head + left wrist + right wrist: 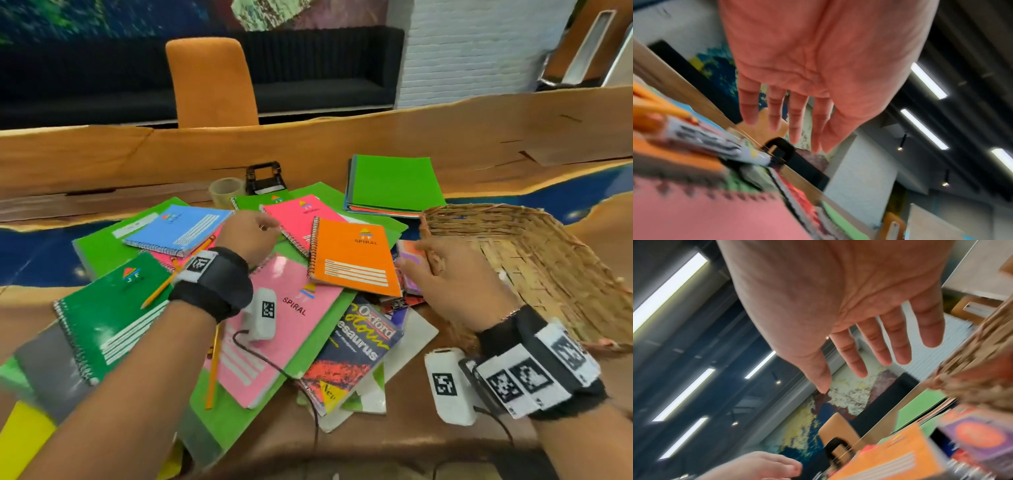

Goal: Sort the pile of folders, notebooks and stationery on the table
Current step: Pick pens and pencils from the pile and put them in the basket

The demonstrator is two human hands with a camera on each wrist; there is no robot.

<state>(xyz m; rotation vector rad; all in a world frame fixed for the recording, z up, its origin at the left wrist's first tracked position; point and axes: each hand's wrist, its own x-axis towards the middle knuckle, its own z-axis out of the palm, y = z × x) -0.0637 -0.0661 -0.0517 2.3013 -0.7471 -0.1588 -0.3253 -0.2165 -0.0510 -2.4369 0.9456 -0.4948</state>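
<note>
Sorting looks barely begun: one neat folder stack (394, 185) lies far right on the table (479, 137), the pile (260, 274) remains jumbled centre, and left hand (248, 234) and right hand (452, 281) hover with fingers spread, holding nothing.

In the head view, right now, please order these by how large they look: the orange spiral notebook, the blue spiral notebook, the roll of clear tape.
1. orange spiral notebook, largest.
2. blue spiral notebook, clearly smaller here, but it lies farther from the camera, so the true sizes may be alike.
3. roll of clear tape, smallest.
</note>
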